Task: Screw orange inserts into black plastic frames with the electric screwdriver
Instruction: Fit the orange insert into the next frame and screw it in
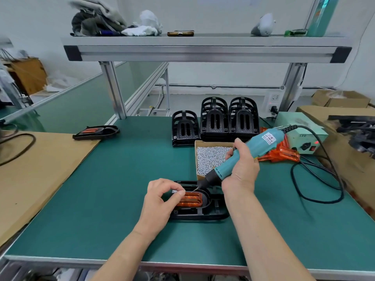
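- Near the middle of the front edge of the green surface (pixel 121 189), a black frame (pixel 203 214) lies flat with an orange insert (pixel 191 199) seated in it.
- The left hand (pixel 160 201) is over the frame's left end. Its thumb and forefinger pinch a small silver screw (pixel 175 191) just above the insert's far-left corner, and the other fingers are curled.
- The right hand (pixel 242 165) is wrapped around the teal electric screwdriver (pixel 253 147), which tilts up toward the far right corner. Its thin bit points down at the insert's far edge, just beside the pinched screw; I cannot tell whether it touches.
- Just behind the frame sits an open cardboard box (pixel 211 157) full of silver screws.
- Toward the far edge, three stacks of black frames (pixel 215 120) stand side by side.
- Right of the box, a pile of orange inserts (pixel 282 153) lies partly hidden behind the screwdriver, beside a pale green power unit (pixel 304 134) with a red light on.
- A black cable (pixel 316 179) loops across the right side of the surface.
- Along the left edge lies a cardboard sheet (pixel 40 169), with another assembled frame (pixel 96 132) at its far corner.
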`<state>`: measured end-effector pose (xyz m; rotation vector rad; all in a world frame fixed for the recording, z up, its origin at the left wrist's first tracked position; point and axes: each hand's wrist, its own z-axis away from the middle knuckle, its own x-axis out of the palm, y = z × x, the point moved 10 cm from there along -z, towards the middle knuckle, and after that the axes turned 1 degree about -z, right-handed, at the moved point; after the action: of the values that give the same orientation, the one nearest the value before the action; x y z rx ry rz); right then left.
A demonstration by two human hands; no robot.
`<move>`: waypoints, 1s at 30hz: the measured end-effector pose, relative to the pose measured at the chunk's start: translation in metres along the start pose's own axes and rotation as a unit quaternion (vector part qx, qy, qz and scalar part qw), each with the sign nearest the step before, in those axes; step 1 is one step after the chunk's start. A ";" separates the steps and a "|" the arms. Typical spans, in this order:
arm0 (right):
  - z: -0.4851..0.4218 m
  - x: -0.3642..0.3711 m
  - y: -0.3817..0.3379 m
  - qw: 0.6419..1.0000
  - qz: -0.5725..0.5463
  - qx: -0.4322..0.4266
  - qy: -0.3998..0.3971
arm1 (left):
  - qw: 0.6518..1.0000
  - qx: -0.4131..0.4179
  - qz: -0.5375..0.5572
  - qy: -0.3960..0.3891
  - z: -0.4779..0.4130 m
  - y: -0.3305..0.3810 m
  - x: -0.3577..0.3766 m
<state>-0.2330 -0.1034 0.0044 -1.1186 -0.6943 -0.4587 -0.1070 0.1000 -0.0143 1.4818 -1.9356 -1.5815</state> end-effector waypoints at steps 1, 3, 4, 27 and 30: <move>0.001 -0.001 0.002 1.000 -0.001 -0.004 0.008 | 1.000 -0.001 0.001 0.000 0.000 0.000 0.000; 0.001 -0.003 0.006 1.000 0.002 -0.005 0.022 | 1.000 -0.003 0.002 0.000 0.000 0.000 0.000; 0.001 -0.003 0.007 1.000 0.003 -0.005 0.028 | 1.000 -0.006 0.003 0.000 0.000 -0.001 0.000; 0.000 -0.001 0.018 1.000 0.001 0.006 0.028 | 0.999 -0.029 0.027 -0.004 0.001 -0.003 0.000; 0.000 0.000 0.020 1.000 -0.001 0.008 0.029 | 0.999 -0.034 0.038 -0.002 0.000 -0.006 0.000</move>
<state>-0.2202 -0.0955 -0.0085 -1.0851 -0.6484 -0.4845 -0.1038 0.1011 -0.0195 1.3615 -1.8972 -1.6025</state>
